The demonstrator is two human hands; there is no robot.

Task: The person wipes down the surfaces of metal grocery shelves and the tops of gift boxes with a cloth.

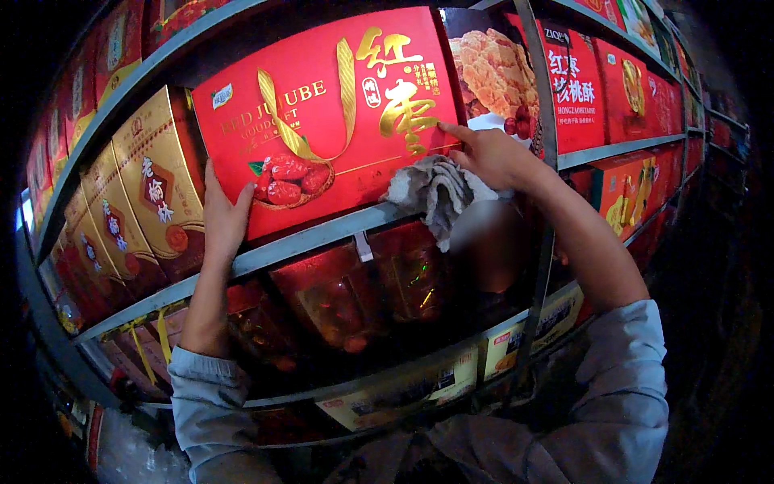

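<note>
A large red gift box [322, 97] with gold ribbon handles and a picture of red dates stands slightly tilted at a shelf edge. My left hand [224, 211] grips its lower left edge, thumb on the front and the other fingers round the side, partly hidden. At the lower right corner, my right hand [493, 155] holds a crumpled grey cloth [442, 194], which hangs down over the shelf rail. The index finger of that hand stretches out onto the box front. Some of the right hand's fingers are hidden by the cloth.
Gold gift boxes [149, 177] stand in a row to the left. Beyond a metal upright [542, 234] are more red boxes [576, 97]. A metal shelf rail [314, 234] runs below the box, with dark red packages [330, 298] underneath and pale boxes [403, 387] lower down.
</note>
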